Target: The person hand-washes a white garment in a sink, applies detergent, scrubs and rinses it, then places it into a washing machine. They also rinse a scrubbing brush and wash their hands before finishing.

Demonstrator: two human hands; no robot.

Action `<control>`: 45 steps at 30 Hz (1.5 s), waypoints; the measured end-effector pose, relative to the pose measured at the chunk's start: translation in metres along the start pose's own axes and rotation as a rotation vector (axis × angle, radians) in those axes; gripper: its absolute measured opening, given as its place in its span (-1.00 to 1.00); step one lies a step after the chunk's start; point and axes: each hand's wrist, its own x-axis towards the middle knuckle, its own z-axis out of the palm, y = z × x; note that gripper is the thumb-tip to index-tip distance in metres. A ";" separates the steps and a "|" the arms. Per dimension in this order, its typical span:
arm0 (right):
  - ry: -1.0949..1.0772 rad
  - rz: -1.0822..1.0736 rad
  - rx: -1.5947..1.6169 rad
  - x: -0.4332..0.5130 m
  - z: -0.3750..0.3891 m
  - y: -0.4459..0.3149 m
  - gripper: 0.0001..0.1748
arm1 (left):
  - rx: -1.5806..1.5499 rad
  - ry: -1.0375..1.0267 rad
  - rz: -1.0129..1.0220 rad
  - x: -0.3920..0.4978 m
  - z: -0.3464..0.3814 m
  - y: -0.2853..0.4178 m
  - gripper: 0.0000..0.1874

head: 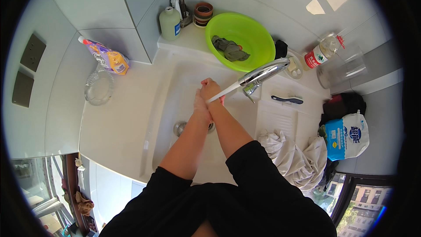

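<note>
Under the running water of a chrome faucet [263, 71], my left hand [200, 103] and my right hand [211, 89] are pressed together over a white sink basin [177, 82]. The stream lands at my right wrist. Which fingers wrap around which hand is partly hidden by the overlap, and no object shows between them. A metal drain [180, 128] lies below my forearms. Behind the basin, a lime green plastic tub [260, 46] holds a wet dark grey cloth [230, 49].
A scrub brush [287, 99] and a bunched whitish cloth [296, 161] lie on the right washboard. Detergent pouches [348, 136] [108, 57], a glass dish [98, 87], a bottle [324, 52], a pale green jug [170, 24] and stacked pots [203, 13] stand around the basin.
</note>
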 end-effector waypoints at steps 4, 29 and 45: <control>-0.164 0.109 0.512 -0.017 -0.014 0.006 -0.63 | 0.071 0.135 0.001 0.046 -0.040 0.000 -0.74; -0.050 0.360 1.241 -0.065 0.008 -0.011 -0.73 | 0.925 0.197 0.260 0.001 -0.055 0.029 -0.67; 0.400 0.825 2.143 -0.062 -0.069 -0.016 -0.88 | 0.819 0.198 0.029 -0.002 0.064 0.000 -0.52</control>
